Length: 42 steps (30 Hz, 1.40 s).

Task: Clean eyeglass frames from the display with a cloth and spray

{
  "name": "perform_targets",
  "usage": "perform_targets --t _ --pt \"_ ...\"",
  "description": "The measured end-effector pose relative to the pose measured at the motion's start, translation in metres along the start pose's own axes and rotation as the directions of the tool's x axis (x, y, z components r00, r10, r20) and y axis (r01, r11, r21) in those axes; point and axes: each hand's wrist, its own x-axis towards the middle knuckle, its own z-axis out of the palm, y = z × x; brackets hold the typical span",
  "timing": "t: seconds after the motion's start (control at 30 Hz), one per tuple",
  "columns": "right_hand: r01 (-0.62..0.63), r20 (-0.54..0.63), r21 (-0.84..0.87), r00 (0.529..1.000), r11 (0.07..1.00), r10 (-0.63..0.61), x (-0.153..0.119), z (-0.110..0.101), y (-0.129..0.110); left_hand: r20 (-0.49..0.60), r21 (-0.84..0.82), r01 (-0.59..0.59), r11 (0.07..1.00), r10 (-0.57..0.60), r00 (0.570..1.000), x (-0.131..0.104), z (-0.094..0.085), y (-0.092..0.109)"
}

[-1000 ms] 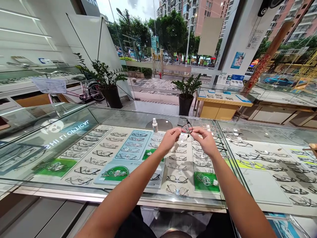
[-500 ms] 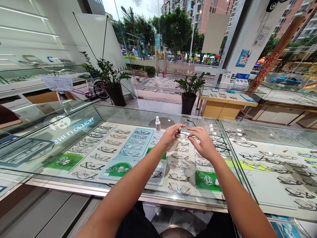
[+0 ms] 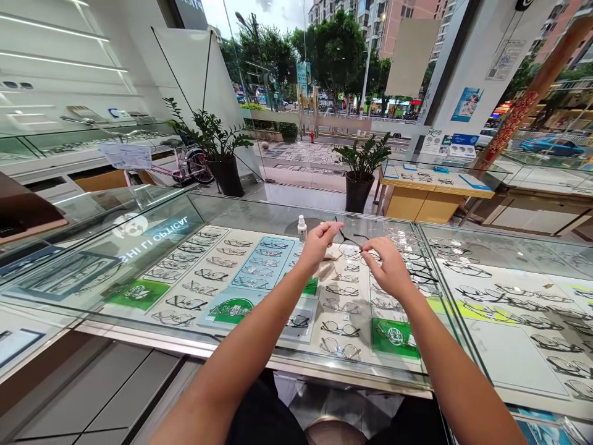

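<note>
A pair of dark-framed glasses (image 3: pixel 351 240) is held up between my two hands over the far part of the glass display counter (image 3: pixel 259 207). My left hand (image 3: pixel 319 242) pinches one side of the frame near its upper end. On the other side, the fingers of my right hand (image 3: pixel 380 259) are closed on the lower right part of the frame. A small white bottle (image 3: pixel 302 228) stands upright on the counter just left of my left hand. Under the glass lie rows of eyeglasses (image 3: pixel 340 329).
Green cards (image 3: pixel 395 338) lie among the displayed frames. Beyond the counter stand two potted plants (image 3: pixel 359 185), a pink bicycle (image 3: pixel 162 170) and a wooden display table (image 3: pixel 417 201). Another glass case section (image 3: pixel 509 346) adjoins on the right.
The glasses have been turned, and my right hand has gone from spread fingers to a closed grip on the frame. The view has shifted slightly left.
</note>
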Motion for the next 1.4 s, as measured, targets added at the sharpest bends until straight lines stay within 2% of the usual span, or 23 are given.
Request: perform_targets --t 0.07,0.13,0.2,0.3,0.33,0.37,0.47,0.57,0.63,0.73,0.93,1.13,1.27,1.4 --pt "-0.063 -0.053 0.071 0.996 0.995 0.067 0.000 0.000 0.002 -0.058 0.145 -0.040 0.989 0.049 0.997 -0.001 -0.003 0.004" --pt "-0.149 -0.089 0.185 0.982 0.971 0.168 0.000 0.001 0.005 -0.180 0.285 -0.054 0.957 0.109 0.978 -0.001 -0.008 0.006" --pt "-0.243 -0.076 0.345 0.955 0.906 0.285 0.001 0.002 0.007 -0.347 0.427 -0.037 0.903 0.201 0.916 0.002 -0.014 0.005" --pt "-0.349 0.002 0.582 0.904 0.735 0.428 0.003 0.001 0.009 -0.547 0.592 0.094 0.800 0.314 0.776 0.011 -0.026 -0.001" --pt "-0.364 0.025 0.647 0.889 0.671 0.458 0.003 0.001 0.008 -0.581 0.614 0.154 0.774 0.311 0.752 0.015 -0.031 -0.005" --pt "-0.372 0.048 0.702 0.875 0.607 0.481 0.004 0.000 0.008 -0.601 0.621 0.213 0.754 0.284 0.747 0.019 -0.035 -0.009" --pt "-0.386 0.128 0.814 0.848 0.434 0.515 0.005 -0.003 0.005 -0.614 0.578 0.353 0.736 0.107 0.782 0.029 -0.046 -0.022" --pt "-0.401 0.197 0.860 0.832 0.317 0.519 0.005 -0.006 0.004 -0.569 0.513 0.431 0.742 -0.082 0.818 0.035 -0.055 -0.035" --pt "-0.403 0.227 0.876 0.829 0.265 0.511 0.005 -0.007 0.004 -0.539 0.506 0.439 0.742 -0.126 0.833 0.038 -0.059 -0.043" --pt "-0.391 0.243 0.893 0.836 0.223 0.492 0.005 -0.008 0.003 -0.518 0.517 0.424 0.744 -0.123 0.847 0.040 -0.065 -0.051" --pt "-0.374 0.241 0.902 0.851 0.216 0.466 0.005 -0.010 0.000 -0.452 0.528 0.393 0.753 -0.143 0.881 0.042 -0.073 -0.059" --pt "-0.376 0.246 0.895 0.865 0.240 0.438 0.004 -0.010 -0.003 -0.397 0.532 0.338 0.776 -0.125 0.910 0.038 -0.071 -0.057" --pt "-0.358 0.195 0.883 0.868 0.303 0.457 0.003 -0.009 -0.004 -0.339 0.445 0.243 0.862 -0.089 0.936 0.035 -0.059 -0.042" --pt "-0.340 0.148 0.869 0.872 0.359 0.467 0.003 -0.007 -0.006 -0.189 0.274 0.138 0.952 -0.088 0.978 0.025 -0.033 -0.018"
